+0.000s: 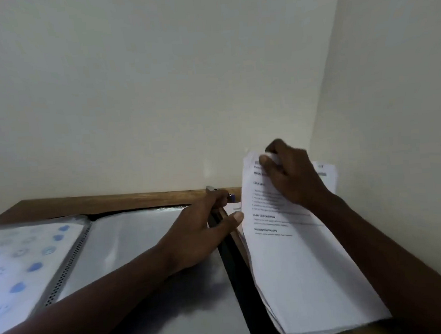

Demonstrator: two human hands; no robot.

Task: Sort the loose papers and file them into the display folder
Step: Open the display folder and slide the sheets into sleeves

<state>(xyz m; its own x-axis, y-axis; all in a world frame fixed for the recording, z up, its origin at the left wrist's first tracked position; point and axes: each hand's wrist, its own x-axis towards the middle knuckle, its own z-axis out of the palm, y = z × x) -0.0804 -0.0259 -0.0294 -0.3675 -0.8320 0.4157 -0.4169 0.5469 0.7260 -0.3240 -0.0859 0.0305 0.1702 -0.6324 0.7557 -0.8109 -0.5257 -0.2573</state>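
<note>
The display folder [130, 241] lies open on the wooden table, with a clear sleeve on its right page and a sheet printed with blue shapes [17, 262] in its left page. A stack of loose printed papers [300, 273] sits at the folder's right edge. My right hand [293, 174] pinches the top corner of the uppermost sheet and lifts it. My left hand [205, 228] lies over the folder's right edge, fingers curled round a pen [222, 192] and thumb touching the paper stack.
The wooden table [112, 201] stands in a corner, with pale walls [157, 93] behind it and to its right. The folder's dark cover edge [237, 277] runs between the sleeve and the papers.
</note>
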